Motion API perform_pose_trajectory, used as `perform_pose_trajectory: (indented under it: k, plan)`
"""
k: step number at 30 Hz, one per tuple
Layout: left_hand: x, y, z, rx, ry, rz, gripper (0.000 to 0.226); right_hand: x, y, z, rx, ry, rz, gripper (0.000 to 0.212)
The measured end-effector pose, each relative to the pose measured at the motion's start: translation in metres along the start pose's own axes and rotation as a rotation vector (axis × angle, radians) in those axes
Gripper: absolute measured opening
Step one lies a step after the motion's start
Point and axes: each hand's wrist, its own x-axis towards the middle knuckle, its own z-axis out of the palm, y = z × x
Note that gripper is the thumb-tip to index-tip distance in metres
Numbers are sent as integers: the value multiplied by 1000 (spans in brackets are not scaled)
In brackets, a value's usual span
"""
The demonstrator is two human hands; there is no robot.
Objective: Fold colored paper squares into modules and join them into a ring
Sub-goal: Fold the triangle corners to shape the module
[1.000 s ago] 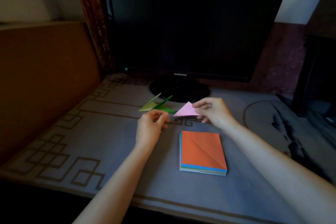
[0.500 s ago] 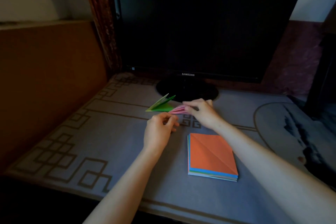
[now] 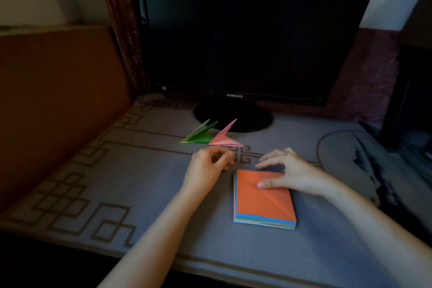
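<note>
Judged to be between modules, with a fresh square about to be taken. Stack of paper squares (image 3: pixel 264 220) lying near and right of centre on the grey patterned cloth (image 3: pixel 117 182), topped by an orange sheet (image 3: pixel 261 201) creased along one diagonal, with blue and green edges showing underneath. Right hand (image 3: pixel 289 170) laid over the stack's far right corner, spread and relaxed, thumb pressed flat on the orange sheet, fingertips reaching past the far edge down to the cloth; no pinch yet, nothing lifted. Left hand (image 3: pixel 208 166) just left of the stack's far corner, loosely curled, thumb close to the fingers, holding nothing and not touching the paper. Both forearms coming in from the near edge, wrists low over the cloth. Farther off, two finished pieces set down touching at one corner: pink module (image 3: pixel 224 139) on the right, green module (image 3: pixel 198 135) on the left, flaps standing up, not yet slotted together. Beyond them, the round foot (image 3: pixel 233 117) of a dark Samsung monitor (image 3: pixel 252 30). Next move likely to call for sliding or peeling the top sheet alone off the pile, so a light thumb drag rather than a hard press; many modules to fold before any ring.
</note>
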Motion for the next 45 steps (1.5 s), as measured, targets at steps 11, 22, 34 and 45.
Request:
perform_pose_trajectory:
  k: [11,22,34,45]
  plan:
    - [-4,4,1,23,-80,46,15,-1,-7,9,149,285,-56,23]
    - [-4,15,2,-184,-227,-15,28,1,-3,11,684,420,-9,22]
    - [-1,18,-6,-451,-147,-169,16,-20,6,6,528,116,-279,53]
    - [-5,27,-5,-590,-237,-216,11,-10,0,16,750,485,-255,12]
